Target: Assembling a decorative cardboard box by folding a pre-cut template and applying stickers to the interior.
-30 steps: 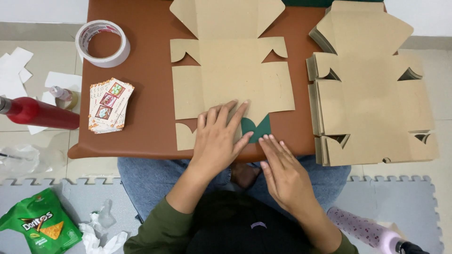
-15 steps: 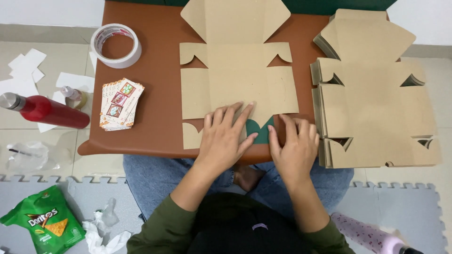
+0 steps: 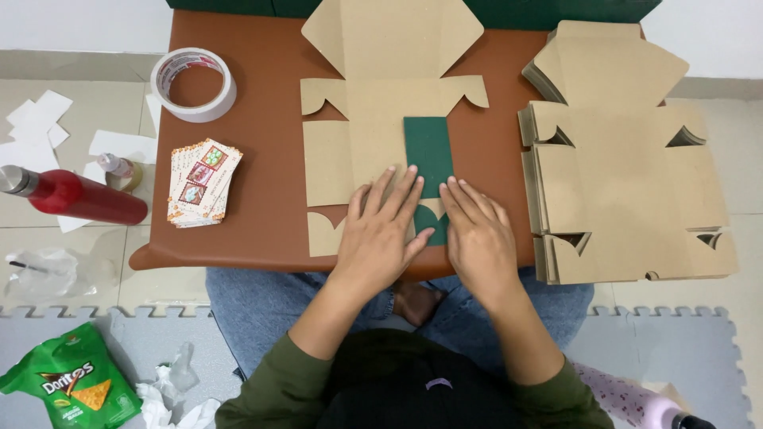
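Two hands lie flat, side by side, on a die-cut cardboard box blank (image 3: 373,135) spread on the brown table (image 3: 262,87). Leftmost on the table sit a roll of tape (image 3: 195,83) and a stack of printed cards (image 3: 203,183). Next, the left hand (image 3: 381,234), fingers spread, palm down, presses the blank's near edge. Between the hands a green panel (image 3: 429,151) shows, folded over onto the blank's middle, its far end well past the fingertips. The right hand (image 3: 477,238) is flat too, fingertips touching the green panel's near part; neither hand grips anything. Farthest right, a stack of unfolded blanks (image 3: 628,183) rests. Half a second ago the right hand was curled on a side flap; that flap now lies turned over, green side up.
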